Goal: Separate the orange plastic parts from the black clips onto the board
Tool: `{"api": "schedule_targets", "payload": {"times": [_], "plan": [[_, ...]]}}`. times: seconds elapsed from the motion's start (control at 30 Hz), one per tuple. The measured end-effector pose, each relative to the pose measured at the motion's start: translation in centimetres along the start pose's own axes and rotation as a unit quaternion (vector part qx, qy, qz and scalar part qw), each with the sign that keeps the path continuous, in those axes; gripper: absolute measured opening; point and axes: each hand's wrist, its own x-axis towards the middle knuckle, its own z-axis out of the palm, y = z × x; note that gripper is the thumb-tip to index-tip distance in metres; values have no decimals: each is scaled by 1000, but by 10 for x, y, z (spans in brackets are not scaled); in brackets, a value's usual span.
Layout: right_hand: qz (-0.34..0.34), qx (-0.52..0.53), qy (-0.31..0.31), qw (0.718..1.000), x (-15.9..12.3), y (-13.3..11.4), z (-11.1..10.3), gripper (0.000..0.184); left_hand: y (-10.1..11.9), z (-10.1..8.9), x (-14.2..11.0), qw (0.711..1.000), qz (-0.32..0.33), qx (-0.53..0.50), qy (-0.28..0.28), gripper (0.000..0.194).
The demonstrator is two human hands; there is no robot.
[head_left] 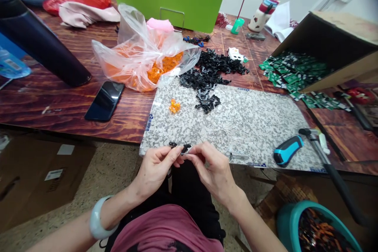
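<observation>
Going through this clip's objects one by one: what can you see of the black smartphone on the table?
The smartphone is a slim, dark rectangular slab with rounded corners. Its glossy surface faces up, with no lit display visible. It lies flat and slightly angled on the reddish-brown wood-grain table, left of the speckled stone-patterned board and close to the clear plastic bag. Only the table appears to touch it.

1. One camera, worn on the person's head, looks forward and down.
2. It sits close above the left hand (155,173) and right hand (214,169), which appear low in the frame.
3. Beyond them, the view spreads across the wooden bench (59,102).
</observation>
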Motion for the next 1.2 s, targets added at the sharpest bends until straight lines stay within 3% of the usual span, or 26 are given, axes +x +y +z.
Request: {"api": "schedule_targets", "payload": {"times": [0.2, 0.37, 0.67, 0.77, 0.93, 1.07, 1.2], "plan": [[79, -8, -42, 996, 4, -3, -5, 9, -2, -2, -5, 987, 103, 121, 0, 32], [50, -46, -77, 995, 5, -6, -9, 12, -1, -6, -8, 972, 146, 178, -43, 30], [-19, -99, -149, 984, 6, -2, -19, 10, -3, -6, -16, 977, 95, 155, -109, 29], [-7, -64, -172, 983, 7, 2, -23, 7, -3, -7, -16, 974, 75, 156, -143, 31], [37, 56, -204, 977, 7, 6, -27, 16, 2, -12, -8, 964, 37, 150, -218, 35], [48, 98, -181, 977, 1, 10, -22, 14, 6, -15, -3, 970, -20, 94, -224, 36], [19, 102, -125, 987, -8, 13, -17, 14, 6, -15, -2, 973, -28, 58, -220, 34]]}}
